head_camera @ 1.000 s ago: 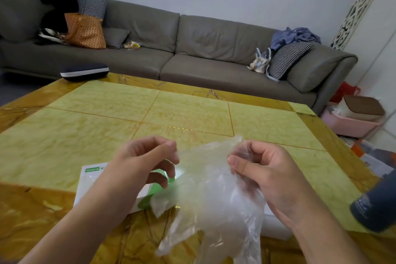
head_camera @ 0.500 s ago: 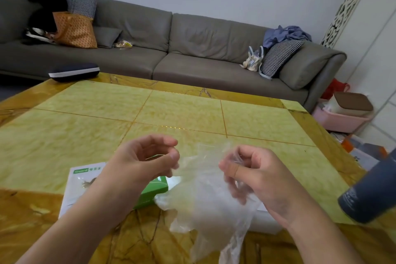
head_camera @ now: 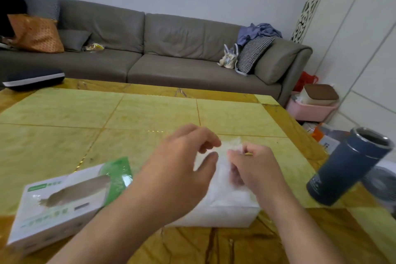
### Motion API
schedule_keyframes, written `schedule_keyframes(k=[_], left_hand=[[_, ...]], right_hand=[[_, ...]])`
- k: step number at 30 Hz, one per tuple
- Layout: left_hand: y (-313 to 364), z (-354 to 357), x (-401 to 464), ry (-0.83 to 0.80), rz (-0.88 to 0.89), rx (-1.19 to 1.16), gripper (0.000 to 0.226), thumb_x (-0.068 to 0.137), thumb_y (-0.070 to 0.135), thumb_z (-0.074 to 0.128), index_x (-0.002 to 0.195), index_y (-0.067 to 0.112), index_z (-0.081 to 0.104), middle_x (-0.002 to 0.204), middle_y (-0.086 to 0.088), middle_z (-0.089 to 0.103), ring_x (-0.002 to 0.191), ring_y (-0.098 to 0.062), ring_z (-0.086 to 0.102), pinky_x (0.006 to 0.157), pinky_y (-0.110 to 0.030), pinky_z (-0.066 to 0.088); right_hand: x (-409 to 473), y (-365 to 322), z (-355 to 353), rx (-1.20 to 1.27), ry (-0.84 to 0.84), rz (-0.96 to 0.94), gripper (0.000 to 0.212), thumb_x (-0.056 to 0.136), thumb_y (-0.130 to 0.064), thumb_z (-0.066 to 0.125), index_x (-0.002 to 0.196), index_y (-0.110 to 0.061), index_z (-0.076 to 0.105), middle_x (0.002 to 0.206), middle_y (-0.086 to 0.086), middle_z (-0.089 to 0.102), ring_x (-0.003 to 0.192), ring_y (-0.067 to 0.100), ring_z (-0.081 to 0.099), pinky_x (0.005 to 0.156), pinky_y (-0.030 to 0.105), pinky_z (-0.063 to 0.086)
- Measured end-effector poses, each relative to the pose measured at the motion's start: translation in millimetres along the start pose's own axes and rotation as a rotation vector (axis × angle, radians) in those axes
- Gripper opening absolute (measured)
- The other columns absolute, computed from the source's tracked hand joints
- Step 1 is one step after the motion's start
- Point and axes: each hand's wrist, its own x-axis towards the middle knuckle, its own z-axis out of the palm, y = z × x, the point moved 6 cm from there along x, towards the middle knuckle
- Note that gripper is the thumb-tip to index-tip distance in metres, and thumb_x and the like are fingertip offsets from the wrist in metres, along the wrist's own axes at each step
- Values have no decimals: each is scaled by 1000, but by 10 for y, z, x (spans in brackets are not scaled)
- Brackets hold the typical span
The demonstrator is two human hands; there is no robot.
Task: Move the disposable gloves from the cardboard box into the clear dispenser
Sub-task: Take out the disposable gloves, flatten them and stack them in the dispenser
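Yellow-green marble desk (head_camera: 150, 113): far half bare toward 12 o'clock. One dark blue steel flask (head_camera: 347, 167) stands at 3 o'clock near the right edge; one white-and-green cardboard box (head_camera: 62, 201) lies at 9 o'clock. One clear dispenser (head_camera: 225, 210) at centre, thin transparent gloves (head_camera: 225, 169) bunched on it. Left hand (head_camera: 177, 173) grip spread; right hand (head_camera: 255, 169) grip pinching the gloves.

The left hand (head_camera: 182, 169) was motion-blurred and covered much of the dispenser (head_camera: 225, 212) beneath it, so the dispenser's left end could not be seen. The gloves (head_camera: 225, 156) between the two hands were a pale smear; their shape and count could not be told. The right hand (head_camera: 255, 169) hid its own fingertips. Left of the dispenser, the box (head_camera: 57, 206) print was unreadable.
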Motion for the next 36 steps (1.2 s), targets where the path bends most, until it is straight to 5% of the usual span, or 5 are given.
schedule_keyframes(k=[7,15,28,32,36], left_hand=[[-397,926,39,-463,-194,373,45,104,43,51,146,32,42,132,5,53,122,-19,55,95,-37,52],[-204,760,210,-344,-53,432,52,99,45,63,146,42,41,126,15,55,115,-13,57,88,-37,56],[-568,1013,142,-721,-314,384,59,88,53,74,140,52,47,112,17,66,99,-8,68,90,-33,57],[-547,1094,172,-743,-272,403,55,89,48,74,139,43,50,118,14,65,95,-10,64,80,-29,52],[-504,1157,190,-765,-197,422,34,93,36,65,126,29,59,110,5,70,91,-18,62,76,-32,52]], right_hand=[[26,21,-158,-597,83,-142,42,91,-32,78,65,-15,49,65,3,60,51,18,52,47,29,42],[56,39,-142,-724,-84,-116,26,90,-37,81,75,-20,68,73,-2,69,62,20,68,61,39,60],[-38,-54,-106,-1032,5,-141,28,96,-31,73,82,-18,53,77,-1,60,70,25,67,55,33,51],[-219,-334,-29,-1115,86,-254,32,92,-14,74,117,-18,54,107,2,61,97,24,66,73,34,55],[-347,-394,259,-945,-241,-326,21,90,-6,65,103,-20,58,110,-7,52,101,17,56,87,36,56]])
